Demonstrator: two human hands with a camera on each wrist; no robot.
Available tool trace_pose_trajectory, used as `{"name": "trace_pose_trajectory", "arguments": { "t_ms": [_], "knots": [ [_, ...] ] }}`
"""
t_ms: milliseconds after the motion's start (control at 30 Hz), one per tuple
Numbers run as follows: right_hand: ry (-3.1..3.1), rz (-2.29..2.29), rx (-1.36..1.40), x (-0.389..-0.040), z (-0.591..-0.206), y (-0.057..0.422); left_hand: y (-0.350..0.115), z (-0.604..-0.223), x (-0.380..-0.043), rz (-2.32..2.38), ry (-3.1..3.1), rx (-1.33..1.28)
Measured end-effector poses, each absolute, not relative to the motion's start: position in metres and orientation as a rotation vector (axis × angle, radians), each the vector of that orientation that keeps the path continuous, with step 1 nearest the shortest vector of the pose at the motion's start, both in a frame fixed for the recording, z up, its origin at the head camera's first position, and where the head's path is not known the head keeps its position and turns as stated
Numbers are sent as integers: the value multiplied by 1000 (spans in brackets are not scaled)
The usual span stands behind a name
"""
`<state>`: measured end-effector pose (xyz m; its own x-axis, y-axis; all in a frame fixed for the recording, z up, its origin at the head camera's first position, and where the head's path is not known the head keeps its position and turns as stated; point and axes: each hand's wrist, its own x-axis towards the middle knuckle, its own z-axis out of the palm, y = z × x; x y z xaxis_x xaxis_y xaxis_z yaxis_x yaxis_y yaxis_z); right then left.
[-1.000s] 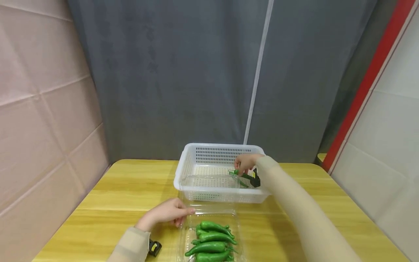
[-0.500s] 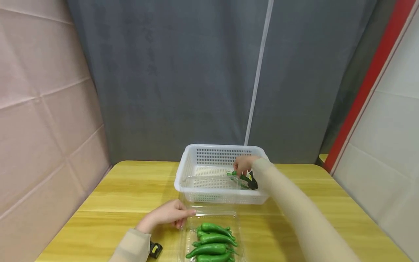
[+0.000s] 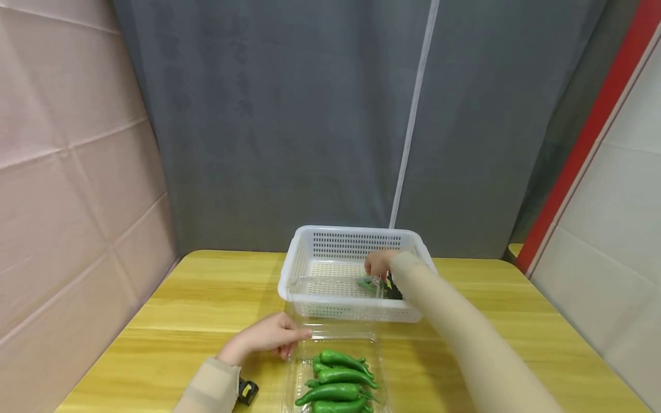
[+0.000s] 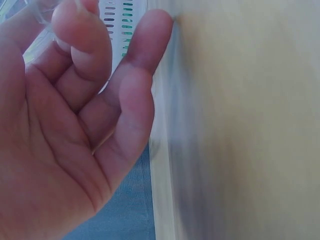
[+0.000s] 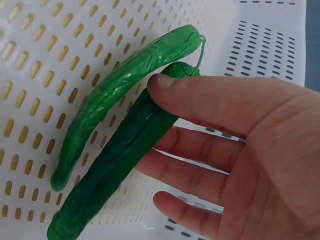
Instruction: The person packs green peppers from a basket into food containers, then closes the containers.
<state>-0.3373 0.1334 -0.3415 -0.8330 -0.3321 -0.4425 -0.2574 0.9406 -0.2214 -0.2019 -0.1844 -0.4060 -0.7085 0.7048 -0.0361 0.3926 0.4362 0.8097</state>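
Note:
In the white basket (image 3: 304,241), my right hand (image 3: 379,263) pinches a dark green pepper (image 5: 112,162) between thumb and fingers. The right wrist view shows its long, wrinkled body; a second green pepper (image 5: 117,85) with a thin curved stem lies beside it. My left hand (image 3: 273,335) pinches the left edge of an open clear plastic box (image 3: 379,350) near its hinge. Its other fingers are loosely bent in the left wrist view, where clear plastic (image 4: 44,12) shows at the upper left. Several glossy green peppers (image 3: 341,376) lie in rows in the box.
Behind the box stands the basket, and the box's raised clear lid (image 3: 330,281) overlaps its front wall. Both rest on a yellow wooden table (image 3: 217,287). A grey curtain (image 3: 284,115) hangs behind, with pale cloth walls at the sides.
Inside the basket, my right hand has shifted slightly left, and the green peppers under it now show blurred behind the clear lid. The left hand keeps its place on the box.

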Motion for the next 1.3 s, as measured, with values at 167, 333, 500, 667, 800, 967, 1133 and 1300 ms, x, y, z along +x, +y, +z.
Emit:
{"name": "trace_pose_trajectory", "arguments": {
  "t_ms": [167,333,500,667,800,967,1133,1300],
  "knots": [
    [2613,-160,-388,-337,-344,131,-184,-404,-200,1173,2318,922],
    [2576,-196,-363,-335,-345,130,-185,-404,-199,1171,2325,919],
    [2556,-223,-379,-332,-345,131,-184,-404,-198,1169,2324,918],
    [2541,-255,-396,-331,-343,132,-183,-405,-199,1172,2321,920],
    [2530,-285,-384,-334,-345,133,-183,-405,-200,1167,2327,928],
    [2530,-308,-356,-332,-346,133,-183,-406,-201,1165,2334,939],
    [2540,-264,-345,-327,-346,131,-182,-405,-200,1171,2328,935],
    [2549,-238,-320,-329,-347,131,-181,-404,-200,1159,2329,938]
  ]
}}
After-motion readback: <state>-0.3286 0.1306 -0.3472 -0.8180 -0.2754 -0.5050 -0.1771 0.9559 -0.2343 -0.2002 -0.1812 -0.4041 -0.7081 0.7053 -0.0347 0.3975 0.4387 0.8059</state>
